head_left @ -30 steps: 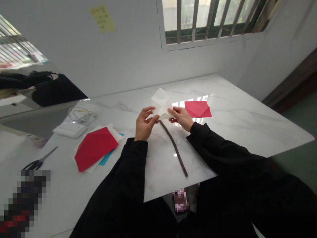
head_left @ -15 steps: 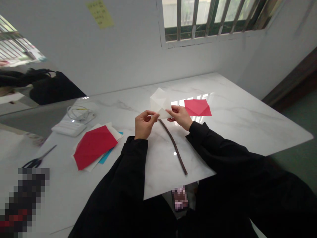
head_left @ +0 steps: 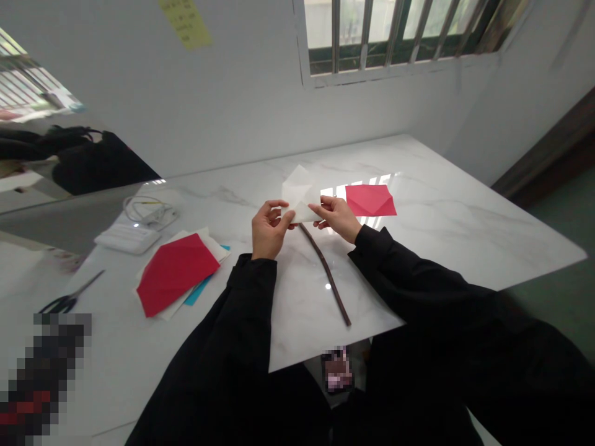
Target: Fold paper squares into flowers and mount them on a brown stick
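Note:
A sheet of white paper [head_left: 297, 184] with its near corner folded up is held just above the marble-patterned table. My left hand [head_left: 271, 228] pinches its left edge between thumb and fingers. On the right edge, the thumb and fingers of my right hand [head_left: 338, 217] are closed on the same paper. A thin brown stick [head_left: 325, 269] lies on the table below the paper, its far end close under the paper's near edge. To the right of my right hand rests a creased red sheet of paper [head_left: 370, 200].
At left lies a stack of red paper [head_left: 179, 272], with white and blue sheets under it. Dark scissors [head_left: 69, 297], a white power strip [head_left: 127, 238] and a coiled cable [head_left: 147, 212] are farther left. A wall with a barred window [head_left: 395, 37] stands behind the table [head_left: 446, 217].
My left fingers have spread and shifted along the paper's left edge, the thumb now lower on the fold. My right hand stays nearly in place.

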Available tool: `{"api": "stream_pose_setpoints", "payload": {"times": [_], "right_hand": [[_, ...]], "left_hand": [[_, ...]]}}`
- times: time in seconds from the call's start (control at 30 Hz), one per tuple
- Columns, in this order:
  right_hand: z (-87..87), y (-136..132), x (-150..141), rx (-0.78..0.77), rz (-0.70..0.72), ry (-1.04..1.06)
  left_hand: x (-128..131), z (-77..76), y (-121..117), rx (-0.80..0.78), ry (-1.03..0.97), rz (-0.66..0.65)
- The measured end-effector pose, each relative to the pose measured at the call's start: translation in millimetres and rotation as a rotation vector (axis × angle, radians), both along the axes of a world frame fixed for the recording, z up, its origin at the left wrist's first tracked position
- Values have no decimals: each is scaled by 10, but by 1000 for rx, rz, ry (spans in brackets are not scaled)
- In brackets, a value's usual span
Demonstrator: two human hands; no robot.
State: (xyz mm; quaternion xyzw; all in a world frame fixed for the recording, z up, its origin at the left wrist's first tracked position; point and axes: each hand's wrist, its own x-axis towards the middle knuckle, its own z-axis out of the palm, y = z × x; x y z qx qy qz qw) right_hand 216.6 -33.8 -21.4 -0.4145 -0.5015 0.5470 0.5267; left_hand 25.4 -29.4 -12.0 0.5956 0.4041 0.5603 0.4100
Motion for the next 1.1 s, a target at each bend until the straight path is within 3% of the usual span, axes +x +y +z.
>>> {"api": "stream_pose_setpoints", "payload": {"times": [0.4,0.73,1.1], "right_hand": [[77,-61,10,36,41,-26],[0,-4,33,33,4,-59],[-31,2,20,27,-8,-53]], "left_hand": [[-7,-20,39,13,-9,54],[-15,-22,20,-10,2,19],[-58,-39,33,9,23,80]]}}
